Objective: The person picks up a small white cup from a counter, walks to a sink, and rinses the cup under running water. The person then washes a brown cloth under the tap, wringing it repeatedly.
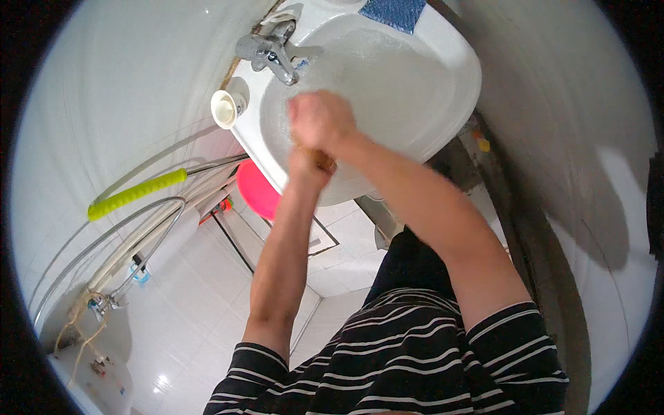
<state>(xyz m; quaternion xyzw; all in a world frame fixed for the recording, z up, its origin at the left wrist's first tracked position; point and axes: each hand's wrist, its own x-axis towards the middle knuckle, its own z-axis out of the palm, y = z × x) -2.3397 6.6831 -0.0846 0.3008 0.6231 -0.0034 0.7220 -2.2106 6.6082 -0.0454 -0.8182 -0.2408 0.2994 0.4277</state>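
My right hand (322,120), its fingers curled and blurred, presses against my left hand (306,167) over the near left side of a white washbasin (459,78). Between the two hands shows a small brown item (324,162); blur and the fingers hide what it is and which hand holds it. Cloudy water (384,88) stands in the basin. Just beyond my right hand is the spout of a chrome mixer tap (270,54). A white paper cup (225,110) lies tipped on the basin's left rim, with its mouth toward me.
A blue cloth (397,14) hangs over the basin's far rim. Below the left edge stands a pink plastic basin (255,191). A lime-green grip (137,194) on a metal rod leans along the tiled wall, near a shower hose (179,218). At right runs another wall (565,104).
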